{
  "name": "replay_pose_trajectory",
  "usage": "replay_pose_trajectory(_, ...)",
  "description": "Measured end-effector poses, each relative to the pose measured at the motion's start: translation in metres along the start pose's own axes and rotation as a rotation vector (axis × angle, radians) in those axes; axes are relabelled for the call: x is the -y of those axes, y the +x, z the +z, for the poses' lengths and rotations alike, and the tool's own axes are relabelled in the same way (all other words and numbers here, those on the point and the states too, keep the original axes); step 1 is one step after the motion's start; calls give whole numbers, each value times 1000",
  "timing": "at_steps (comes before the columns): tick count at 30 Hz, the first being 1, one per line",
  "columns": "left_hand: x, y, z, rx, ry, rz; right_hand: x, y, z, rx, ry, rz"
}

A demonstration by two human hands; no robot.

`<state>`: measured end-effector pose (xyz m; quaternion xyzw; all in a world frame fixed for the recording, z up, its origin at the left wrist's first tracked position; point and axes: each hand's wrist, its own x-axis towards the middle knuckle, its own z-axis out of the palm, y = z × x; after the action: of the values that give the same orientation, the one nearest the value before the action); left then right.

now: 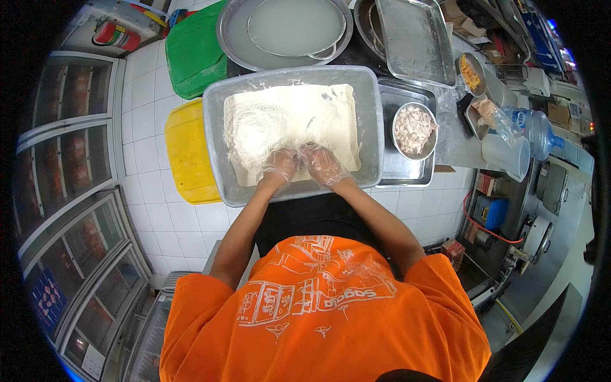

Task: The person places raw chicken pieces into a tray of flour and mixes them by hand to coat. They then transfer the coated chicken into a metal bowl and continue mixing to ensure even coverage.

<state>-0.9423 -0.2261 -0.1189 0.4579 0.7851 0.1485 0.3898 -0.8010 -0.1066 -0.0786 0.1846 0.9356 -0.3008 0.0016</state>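
Both my hands wear thin transparent plastic gloves and meet at the near side of a large grey plastic tub. Pale flour [324, 114] fills the tub [374, 124], heaped on the left and flatter on the right. My left hand [281, 161] touches the flour with its fingers turned inward. Close beside it, my right hand [323, 161] curls the same way, fingertips almost against the left ones. Gloves and fingers hide whatever may lie between them. A round metal bowl of diced raw pale meat [413, 131] stands to the right of the tub.
The bowl rests in a steel tray [389, 176]. Beyond the tub is a wide metal basin [234, 47] of cloudy liquid holding a wire-rimmed strainer [296, 28]. An upper tray [420, 43] overlaps a dark pot. Green [195, 52] and yellow [191, 153] bins border the left side.
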Motion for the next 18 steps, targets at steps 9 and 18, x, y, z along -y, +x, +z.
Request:
replay_pose_trajectory(9,-14,-1,-26,-114,-546,-164,-16,8,-51,-151,72,200)
replay_pose_trajectory(18,-84,17,-44,-177,-680,-125,-33,23,-40,-194,469,506)
